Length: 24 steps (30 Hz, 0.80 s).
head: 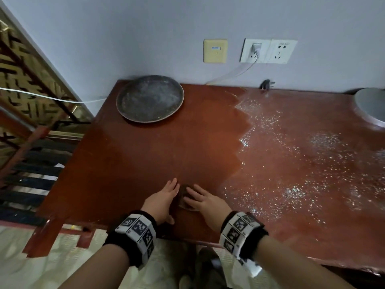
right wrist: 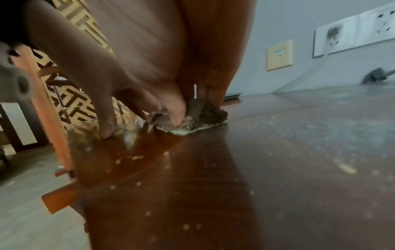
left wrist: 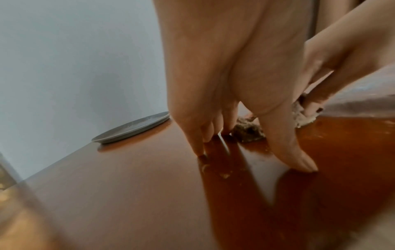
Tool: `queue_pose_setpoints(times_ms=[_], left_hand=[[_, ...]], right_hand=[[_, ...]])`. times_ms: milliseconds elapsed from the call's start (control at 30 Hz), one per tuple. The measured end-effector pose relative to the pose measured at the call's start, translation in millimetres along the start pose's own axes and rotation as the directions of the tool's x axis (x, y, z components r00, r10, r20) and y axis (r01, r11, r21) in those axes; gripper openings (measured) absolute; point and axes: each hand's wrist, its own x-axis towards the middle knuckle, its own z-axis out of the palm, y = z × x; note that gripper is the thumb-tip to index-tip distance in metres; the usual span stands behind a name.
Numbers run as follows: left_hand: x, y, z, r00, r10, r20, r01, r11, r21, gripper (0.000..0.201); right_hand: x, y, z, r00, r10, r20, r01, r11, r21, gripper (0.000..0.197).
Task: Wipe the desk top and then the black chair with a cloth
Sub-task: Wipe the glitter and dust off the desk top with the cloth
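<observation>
Reddish-brown desk top (head: 145, 163) bears a crumpled brown cloth (head: 184, 198) near its front edge, pressed under the right hand (head: 205, 202) with flat fingers, while the left hand (head: 162, 202) rests open beside it.

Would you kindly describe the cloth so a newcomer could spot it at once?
Start at the red-brown desk top and follow its near edge to the two hands. The cloth is the small dark crumpled wad between them, under the right hand, unlike the large round grey plate by the wall.
</observation>
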Motion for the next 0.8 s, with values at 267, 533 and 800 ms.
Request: queue_pose_setpoints(times_ms=[267,533,800], left_hand=[[-26,-5,21,0.997,-0.013,-0.074,0.008,0.998,-0.069,0.097],[-47,-7,32,0.996,-0.018,-0.089,0.006,0.991,-0.132,0.104],[-56,-10,45,0.980,-0.138,-0.143,0.089,0.949,-0.303,0.107]], right_hand=[[7,52,-22,0.916,0.359,-0.182,-0.338,0.932,0.134,0.064],[-24,-40,24,0.970,-0.067,-0.233,0.077,0.997,0.031,0.043],[-16,-36,23,0.955,0.173,-0.240,-0.168,0.985,0.038,0.058]])
